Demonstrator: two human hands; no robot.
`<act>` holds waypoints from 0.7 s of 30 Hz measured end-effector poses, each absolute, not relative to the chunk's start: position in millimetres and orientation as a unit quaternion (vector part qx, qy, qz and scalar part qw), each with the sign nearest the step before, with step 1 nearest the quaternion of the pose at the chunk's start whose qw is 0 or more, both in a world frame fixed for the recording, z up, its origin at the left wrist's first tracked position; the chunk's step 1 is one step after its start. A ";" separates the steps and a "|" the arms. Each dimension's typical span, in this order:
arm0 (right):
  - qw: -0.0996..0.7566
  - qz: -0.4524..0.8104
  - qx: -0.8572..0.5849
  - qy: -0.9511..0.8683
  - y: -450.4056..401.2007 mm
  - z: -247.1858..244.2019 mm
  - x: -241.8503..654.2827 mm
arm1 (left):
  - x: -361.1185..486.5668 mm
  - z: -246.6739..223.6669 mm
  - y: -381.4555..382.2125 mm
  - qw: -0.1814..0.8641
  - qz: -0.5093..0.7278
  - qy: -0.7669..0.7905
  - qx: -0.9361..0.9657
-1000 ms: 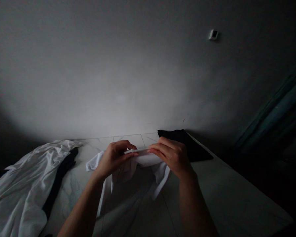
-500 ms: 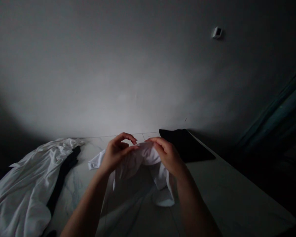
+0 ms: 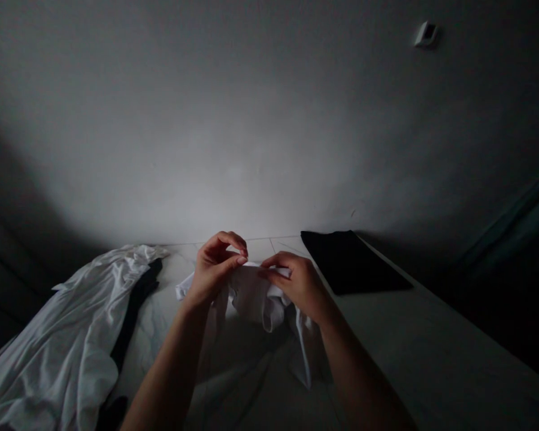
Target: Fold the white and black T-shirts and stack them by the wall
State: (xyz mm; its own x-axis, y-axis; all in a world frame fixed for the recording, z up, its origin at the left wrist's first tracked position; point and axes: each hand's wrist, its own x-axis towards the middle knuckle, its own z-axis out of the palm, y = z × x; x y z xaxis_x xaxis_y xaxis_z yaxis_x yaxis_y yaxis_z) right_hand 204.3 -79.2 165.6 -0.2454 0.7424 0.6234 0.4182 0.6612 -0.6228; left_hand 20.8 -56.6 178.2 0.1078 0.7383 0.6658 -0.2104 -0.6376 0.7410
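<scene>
White cloth garment (image 3: 256, 299) is held up just above the tabletop (image 3: 431, 341), gathered into soft folds, with its top edge drawn taut between the two hands and its lower part hanging in loose creases toward the surface. A corner is seen sticking out beside the left hand (image 3: 213, 269), and a narrow strip falls just past the right hand (image 3: 299, 287). Both hands are closed narrowly on the cloth, which is pinched between thumb and fingers on each side, and the two hands are held close together but not touching.

The tabletop is pale and dimly lit, with faint marble-like veining and thin joint lines near its far edge, and it is set against a grey wall (image 3: 251, 131) that carries a soft patch of light. A crumpled white garment (image 3: 58, 341) is heaped at the left, with a dark cloth (image 3: 139, 305) lying along it and touching it. A flat black cloth (image 3: 353, 260) is laid towards the far right. A dark teal curtain (image 3: 512, 233) is seen in shadow at the right, and a small white wall fitting (image 3: 426, 34) is mounted high up.
</scene>
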 end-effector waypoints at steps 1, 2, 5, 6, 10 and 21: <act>0.499 0.112 -0.376 -0.773 -77.9 165.7 207.6 | 17.7 179.6 -57.3 0.335 0.605 0.231 0.684; 0.508 0.050 -0.371 -0.775 -77.7 166.4 211.0 | 15.0 181.0 -58.0 0.289 0.571 0.256 0.725; 0.502 -0.124 -0.339 -0.786 -83.1 170.8 217.8 | 10.8 183.1 -60.6 0.136 0.515 0.286 0.797; 0.493 -0.167 -0.326 -0.790 -85.9 172.7 218.3 | 10.7 183.1 -61.6 0.094 0.521 0.277 0.802; 0.482 -0.262 -0.287 -0.785 -92.4 178.4 216.6 | 13.1 182.2 -65.2 -0.020 0.575 0.230 0.785; 0.490 -0.281 -0.256 -0.784 -90.9 177.2 221.1 | 24.5 179.3 -72.4 0.086 0.486 0.300 0.817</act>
State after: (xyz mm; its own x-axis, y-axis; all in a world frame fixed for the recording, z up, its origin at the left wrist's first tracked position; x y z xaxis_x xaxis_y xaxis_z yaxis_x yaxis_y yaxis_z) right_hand 221.1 -90.9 177.2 -0.3883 0.1265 0.9128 0.6771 0.7111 0.1895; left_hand 24.5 -72.4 179.3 0.3482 0.5726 0.7422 0.4060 -0.8058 0.4311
